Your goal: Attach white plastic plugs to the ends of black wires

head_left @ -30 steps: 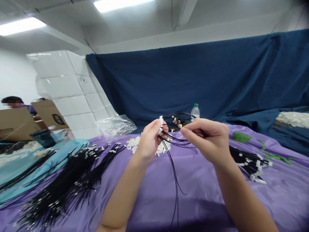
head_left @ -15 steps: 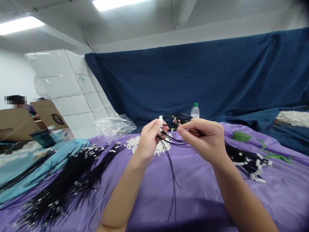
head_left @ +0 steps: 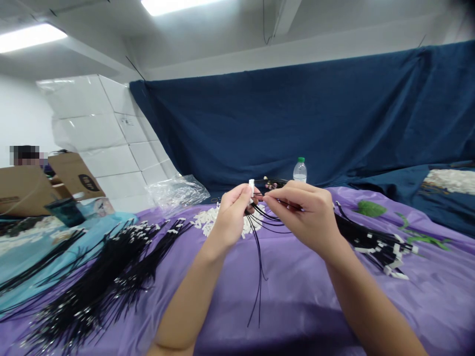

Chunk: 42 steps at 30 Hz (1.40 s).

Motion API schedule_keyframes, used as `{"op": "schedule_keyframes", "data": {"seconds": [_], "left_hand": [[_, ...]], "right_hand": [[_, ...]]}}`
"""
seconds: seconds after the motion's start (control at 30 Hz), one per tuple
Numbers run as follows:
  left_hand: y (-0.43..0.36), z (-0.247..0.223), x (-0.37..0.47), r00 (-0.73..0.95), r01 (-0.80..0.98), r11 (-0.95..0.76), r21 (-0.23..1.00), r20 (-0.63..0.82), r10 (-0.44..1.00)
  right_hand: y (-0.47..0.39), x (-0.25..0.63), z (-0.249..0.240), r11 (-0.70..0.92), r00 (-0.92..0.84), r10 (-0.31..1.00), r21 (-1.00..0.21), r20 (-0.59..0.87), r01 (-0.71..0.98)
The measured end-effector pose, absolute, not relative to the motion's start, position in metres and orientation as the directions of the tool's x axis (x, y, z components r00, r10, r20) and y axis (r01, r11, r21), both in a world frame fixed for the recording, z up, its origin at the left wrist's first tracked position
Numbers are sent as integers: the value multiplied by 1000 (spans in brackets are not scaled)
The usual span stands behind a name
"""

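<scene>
Between thumb and fingers, my left hand (head_left: pixel 234 212) pinches a small white connector (head_left: pixel 252 187) that stands upright. Thin black wires (head_left: pixel 259 257) hang down below that hand. My right hand (head_left: pixel 309 210) is closed on black wires just right of the connector, its fingertips close to my left fingers. A pile of small white pieces (head_left: pixel 205 221) lies behind my left hand. More black wires with white ends (head_left: pixel 386 249) spread out to the right of my right hand.
Large bundles of black wires (head_left: pixel 100 272) cover the left of the purple cloth (head_left: pixel 289 291). Farther back are a clear plastic bag (head_left: pixel 180 192), a green-capped bottle (head_left: pixel 300 170) and a green leaf (head_left: pixel 371 209). A person (head_left: pixel 26 155) is behind cardboard boxes (head_left: pixel 25 190) at far left.
My right hand has moved left, closer to my left hand. The connector and my left hand have shifted slightly right, and the hanging wires have swung left.
</scene>
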<state>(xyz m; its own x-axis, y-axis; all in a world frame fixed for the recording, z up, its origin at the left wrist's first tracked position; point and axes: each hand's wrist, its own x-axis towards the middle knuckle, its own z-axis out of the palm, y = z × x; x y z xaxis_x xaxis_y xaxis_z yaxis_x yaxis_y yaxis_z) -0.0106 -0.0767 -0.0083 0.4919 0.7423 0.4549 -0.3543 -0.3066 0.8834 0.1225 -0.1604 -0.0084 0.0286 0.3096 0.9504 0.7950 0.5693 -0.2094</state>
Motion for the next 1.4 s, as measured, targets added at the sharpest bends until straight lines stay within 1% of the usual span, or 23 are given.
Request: {"op": "schedule_keyframes", "data": {"seconds": [0.27, 0.57, 0.67, 0.8, 1.0, 1.07, 1.2, 1.3, 1.4], "left_hand": [[-77, -4, -15, 564, -329, -178, 928, 344, 751], [-76, 0, -19, 607, -233, -235, 944, 330, 723], [-75, 2, -20, 627, -221, -210, 952, 304, 717], [-75, 2, -20, 637, -240, -123, 963, 252, 729], [-80, 1, -16, 597, -290, -102, 952, 263, 758], [-79, 0, -14, 597, -311, -66, 948, 249, 762], [-75, -1, -10, 589, -342, -4, 940, 218, 778], [-70, -2, -7, 556, -384, 18, 923, 215, 803], [-65, -1, -8, 520, -454, 112, 884, 161, 839]], "right_hand": [[-157, 124, -12, 552, -65, 249, -86, 966, 830], [-153, 125, -16, 505, -117, 268, -36, 956, 863], [-152, 125, -17, 505, -126, 270, -30, 955, 863], [-152, 124, -18, 491, -122, 257, -21, 959, 871], [-153, 122, -19, 389, -136, 255, 27, 957, 921], [-152, 123, -19, 380, -132, 280, 16, 951, 925], [-152, 125, -17, 413, -99, 318, -44, 943, 910], [-157, 127, -13, 413, -98, 279, -27, 955, 910], [-168, 128, -9, 352, -110, 224, 24, 968, 936]]}}
